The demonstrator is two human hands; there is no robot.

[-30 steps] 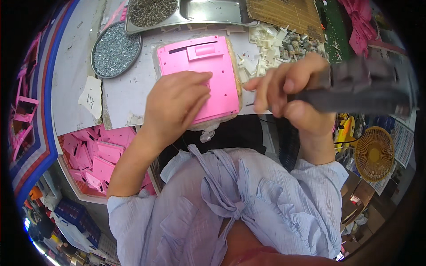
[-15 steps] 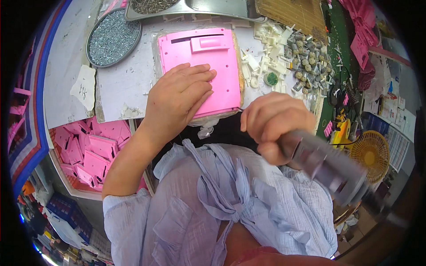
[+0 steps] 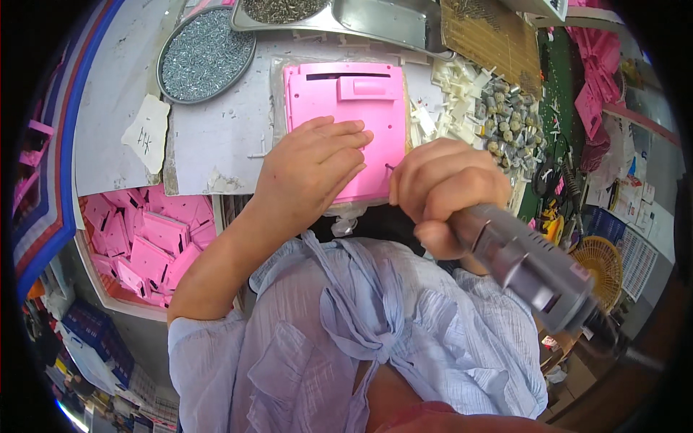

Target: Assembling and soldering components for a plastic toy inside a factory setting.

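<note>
A flat pink plastic panel [image 3: 372,108], with a dark slot near its far edge and a raised block, lies on a plastic-wrapped pad in front of me. My left hand [image 3: 314,166] rests flat on its left part, fingers stretched out. On the right, my right hand [image 3: 451,187] is wrapped round a dark grey electric screwdriver [image 3: 530,267] with a cord at its rear. The driver's thin bit reaches a hole near the panel's right edge. Whether a screw sits under the tip is too small to tell.
A round dish of silvery screws [image 3: 206,58] stands far left; a metal tray [image 3: 390,22] lies at the back. White plastic parts [image 3: 455,94] and small metal motors [image 3: 505,119] are heaped right of the panel. A box of pink panels [image 3: 155,242] is at lower left.
The bit has gone from the panel's near right corner to a hole farther up its right edge. My left hand still lies on the panel. The whole view has shifted slightly.
</note>
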